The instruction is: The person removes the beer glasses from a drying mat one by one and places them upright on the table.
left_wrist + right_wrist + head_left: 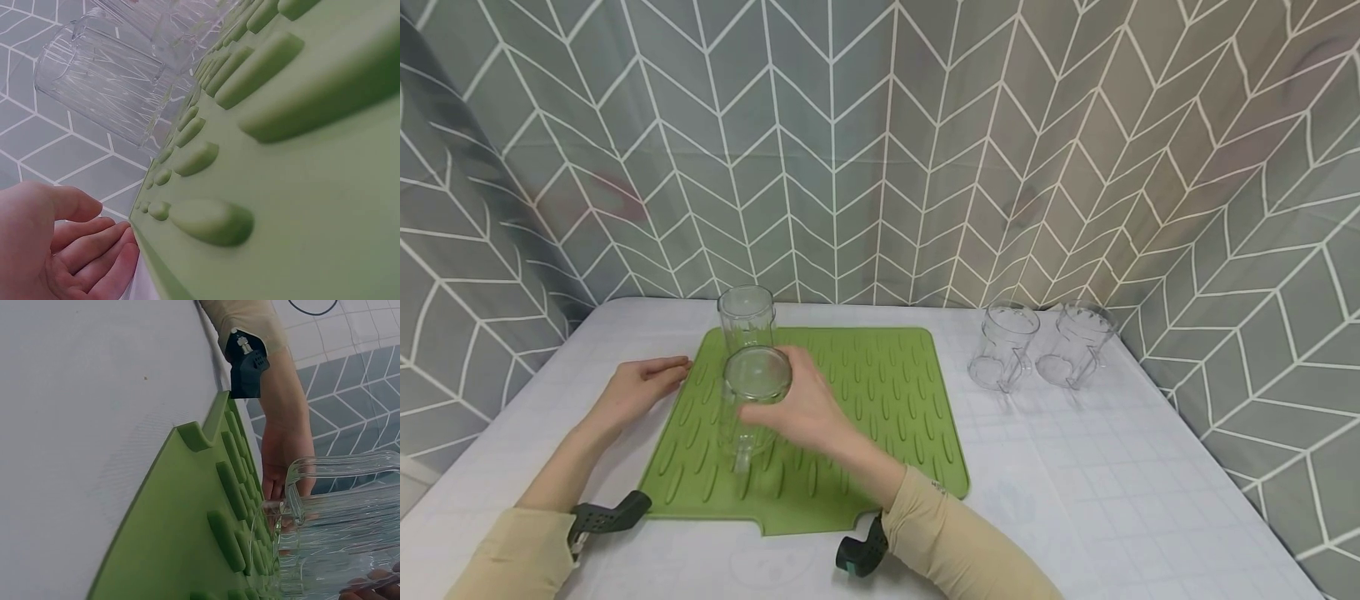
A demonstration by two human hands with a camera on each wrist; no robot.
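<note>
My right hand (808, 408) grips a clear glass mug (758, 372) near its top, thumb on the near side and fingers round the far side. The mug stands base up over the left part of the green ridged mat (917, 358), its handle toward me. In the right wrist view the handle (350, 465) shows, with the mug's rim close against the ridges. Right behind it, at the mat's back left, is a second glass mug (745, 312). My left hand (636, 390) lies at the mat's left edge, fingers loosely extended, fingertips touching the edge.
Two more clear mugs, a nearer-the-middle mug (1002, 346) and an outer mug (1078, 343), stand side by side at the back right of the white tablecloth (1060, 492). A patterned curtain (857, 150) closes off the back and sides.
</note>
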